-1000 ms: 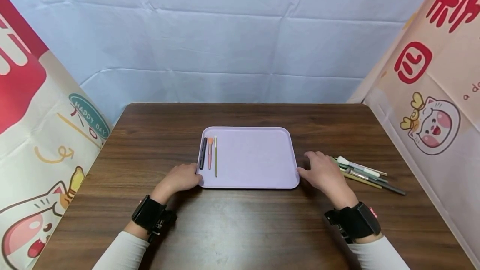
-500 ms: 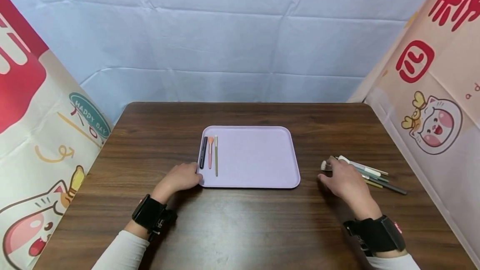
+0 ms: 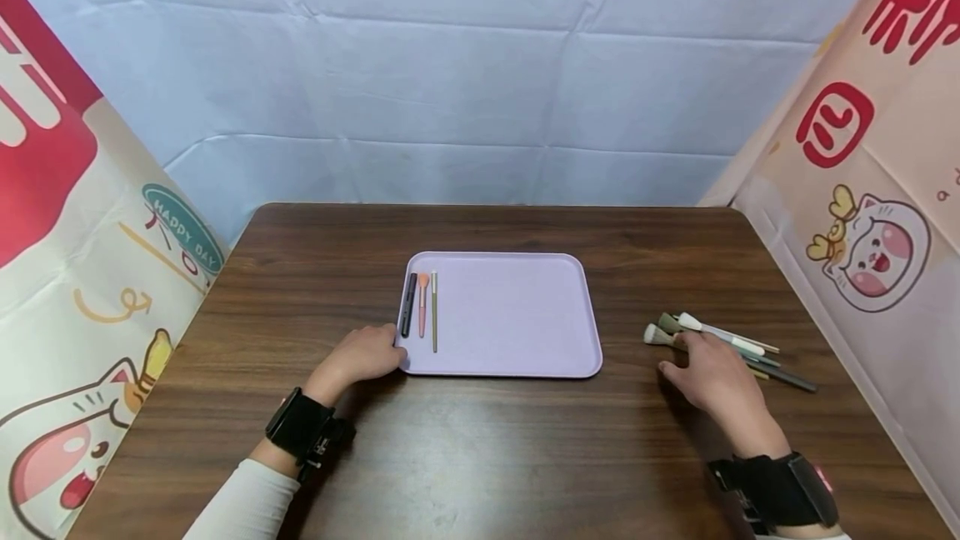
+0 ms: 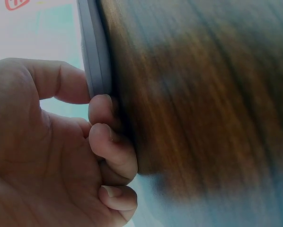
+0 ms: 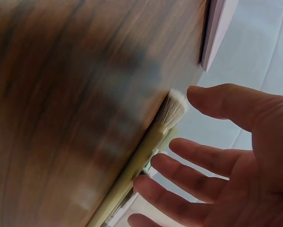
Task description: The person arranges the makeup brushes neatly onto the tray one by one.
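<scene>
A lilac tray [image 3: 517,315] lies on the brown table. My left hand [image 3: 363,354] pinches its near left corner, thumb and curled fingers at the rim in the left wrist view. On the tray's left side stand in a row a black slim stick [image 3: 408,305], a pink makeup brush [image 3: 422,311] and a thin olive brush [image 3: 434,319]. My right hand [image 3: 720,382], fingers spread and holding nothing, is over a pile of makeup brushes. An olive-handled brush with pale bristles [image 5: 172,111] lies close by its fingertips in the right wrist view.
The pile includes a white-headed brush [image 3: 690,322], a green-tipped brush [image 3: 666,322] and a dark handle [image 3: 791,378] pointing right. A pale cloth [image 3: 480,90] hangs behind the table; printed cloths flank both sides.
My right hand has left the tray's right edge and moved right to the brush pile, uncovering the brush heads. The left hand has stayed at the tray's corner.
</scene>
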Tool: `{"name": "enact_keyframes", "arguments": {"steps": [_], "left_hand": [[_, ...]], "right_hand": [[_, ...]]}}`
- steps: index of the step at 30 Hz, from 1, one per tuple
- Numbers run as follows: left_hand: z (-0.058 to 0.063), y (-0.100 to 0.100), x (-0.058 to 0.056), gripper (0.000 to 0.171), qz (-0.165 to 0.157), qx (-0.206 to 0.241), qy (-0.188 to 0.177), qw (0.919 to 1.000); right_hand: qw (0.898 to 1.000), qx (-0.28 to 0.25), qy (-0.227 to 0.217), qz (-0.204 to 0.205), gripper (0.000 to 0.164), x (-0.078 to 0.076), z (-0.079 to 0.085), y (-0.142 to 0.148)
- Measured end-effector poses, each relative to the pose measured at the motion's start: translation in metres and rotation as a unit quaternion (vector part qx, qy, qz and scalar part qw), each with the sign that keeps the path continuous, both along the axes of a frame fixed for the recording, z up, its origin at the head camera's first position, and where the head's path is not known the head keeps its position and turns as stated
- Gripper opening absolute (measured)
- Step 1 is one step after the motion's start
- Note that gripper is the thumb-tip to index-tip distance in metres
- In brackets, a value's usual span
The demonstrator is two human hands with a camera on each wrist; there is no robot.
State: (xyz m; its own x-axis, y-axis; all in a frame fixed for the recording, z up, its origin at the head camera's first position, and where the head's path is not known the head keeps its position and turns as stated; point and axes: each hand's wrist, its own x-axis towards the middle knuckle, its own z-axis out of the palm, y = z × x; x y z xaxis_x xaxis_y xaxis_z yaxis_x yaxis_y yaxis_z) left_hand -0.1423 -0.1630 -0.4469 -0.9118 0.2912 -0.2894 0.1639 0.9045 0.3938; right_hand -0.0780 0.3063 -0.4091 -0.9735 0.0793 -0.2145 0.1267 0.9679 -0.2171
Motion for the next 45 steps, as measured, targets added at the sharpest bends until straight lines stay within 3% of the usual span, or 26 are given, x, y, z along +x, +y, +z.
{"name": "enact_keyframes", "arguments": {"steps": [12, 24, 45], "left_hand": [[0.000, 0.000, 0.000, 0.022, 0.002, -0.003, 0.003, 1.0000], [0.001, 0.000, 0.001, 0.022, 0.004, -0.002, -0.001, 1.0000], [-0.002, 0.000, -0.001, 0.023, 0.007, -0.004, -0.003, 1.0000]], "right_hand": [[1.000, 0.008, -0.021, -0.004, 0.049, 0.001, -0.001, 0.017], [1.000, 0.015, 0.003, -0.006, 0.035, -0.002, -0.003, 0.022], [0.998, 0.026, 0.048, 0.011, 0.031, -0.011, -0.013, 0.028]]}}
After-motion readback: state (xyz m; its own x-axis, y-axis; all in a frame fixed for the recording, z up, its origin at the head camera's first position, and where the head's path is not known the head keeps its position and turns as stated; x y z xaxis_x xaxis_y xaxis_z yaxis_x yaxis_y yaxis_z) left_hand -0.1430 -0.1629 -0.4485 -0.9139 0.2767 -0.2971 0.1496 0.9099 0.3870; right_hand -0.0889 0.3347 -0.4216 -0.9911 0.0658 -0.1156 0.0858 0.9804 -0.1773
